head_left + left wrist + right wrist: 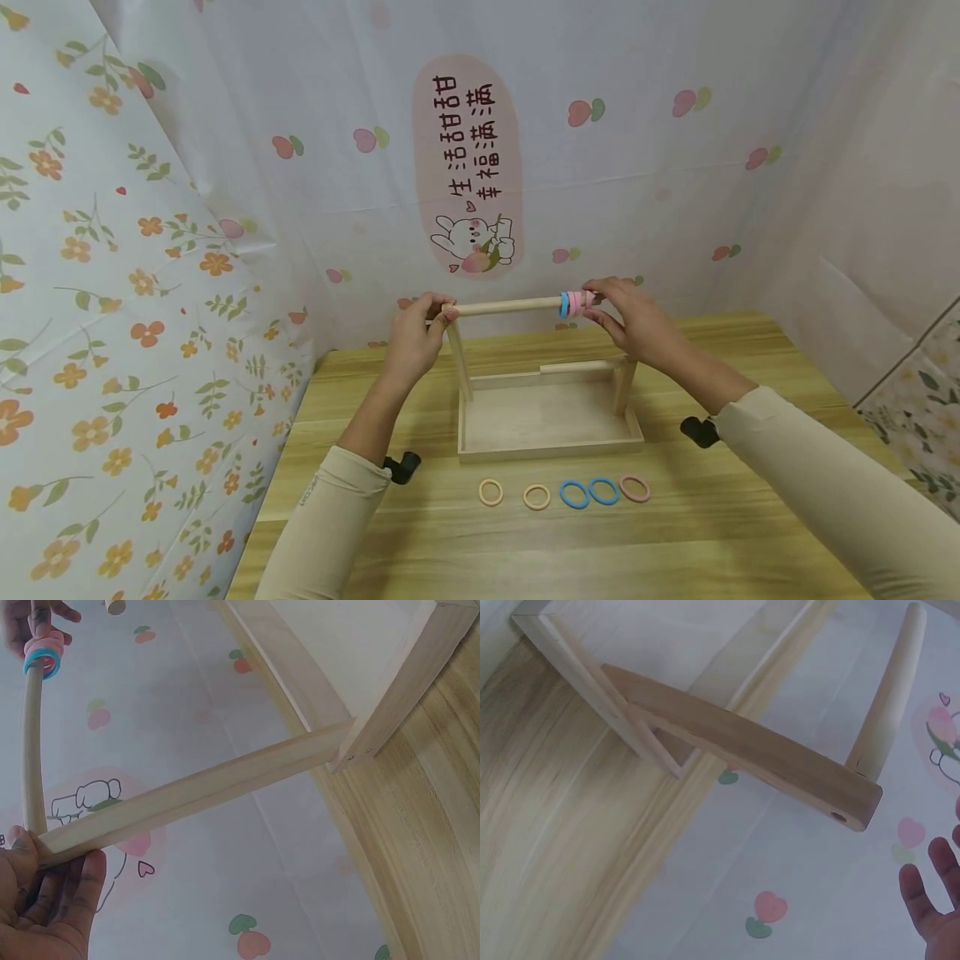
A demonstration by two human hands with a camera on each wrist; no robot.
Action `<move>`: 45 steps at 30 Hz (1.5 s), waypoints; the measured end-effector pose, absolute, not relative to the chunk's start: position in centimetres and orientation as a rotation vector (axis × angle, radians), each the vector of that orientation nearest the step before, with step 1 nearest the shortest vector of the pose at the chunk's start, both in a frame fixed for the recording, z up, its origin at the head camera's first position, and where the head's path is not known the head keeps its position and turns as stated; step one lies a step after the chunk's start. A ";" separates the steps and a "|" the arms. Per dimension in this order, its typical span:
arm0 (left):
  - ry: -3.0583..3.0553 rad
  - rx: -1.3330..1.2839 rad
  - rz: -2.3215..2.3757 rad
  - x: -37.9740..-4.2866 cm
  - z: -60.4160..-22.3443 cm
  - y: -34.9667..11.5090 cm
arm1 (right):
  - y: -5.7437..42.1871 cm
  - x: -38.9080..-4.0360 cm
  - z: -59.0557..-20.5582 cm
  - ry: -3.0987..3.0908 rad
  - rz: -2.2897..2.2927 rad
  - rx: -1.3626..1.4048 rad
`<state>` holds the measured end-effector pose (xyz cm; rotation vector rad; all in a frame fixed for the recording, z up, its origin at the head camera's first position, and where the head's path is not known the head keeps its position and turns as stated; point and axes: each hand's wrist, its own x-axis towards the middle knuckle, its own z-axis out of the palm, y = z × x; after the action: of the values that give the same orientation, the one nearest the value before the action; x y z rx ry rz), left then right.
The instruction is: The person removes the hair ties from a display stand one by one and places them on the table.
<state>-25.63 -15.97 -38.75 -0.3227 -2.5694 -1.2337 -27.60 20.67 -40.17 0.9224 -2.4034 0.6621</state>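
Observation:
A wooden stand has a shallow tray base (550, 451), two upright posts and rods. My left hand (415, 337) pinches the top of the left post (202, 787), where the upper rod (510, 307) joins it. Near that rod's right end hang a blue ring (564, 305) and several pink rings (576, 303). There my right hand (637, 321) pinches a pink ring at the rod's tip between thumb and forefinger, its other fingers spread. From the shorter right post (742, 746) a lower rod (889, 690) reaches leftward, its end free.
In front of the tray lie two pale rings (491, 492), two blue rings (574, 494) and a pink ring (634, 488) in a row on the wood-grain table (420, 542). Printed cloth (337, 208) hangs behind and left. A black piece (402, 468) shows beside my left sleeve.

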 end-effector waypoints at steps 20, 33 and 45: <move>-2.568 -0.325 -1.246 -25.7 -38.5 -16.0 | 21.8 -27.4 -40.3 -2.414 0.713 0.861; -2.574 -0.337 -1.237 -25.7 -38.6 -16.2 | 22.6 -26.7 -40.2 -2.421 0.687 0.848; -2.586 -0.336 -1.242 -25.9 -38.8 -16.3 | 23.3 -26.0 -40.6 -2.324 0.655 0.898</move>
<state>-25.88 -16.26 -38.76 -0.3356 -2.5857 -1.2419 -25.98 23.29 -40.59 0.8985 -2.3237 0.6552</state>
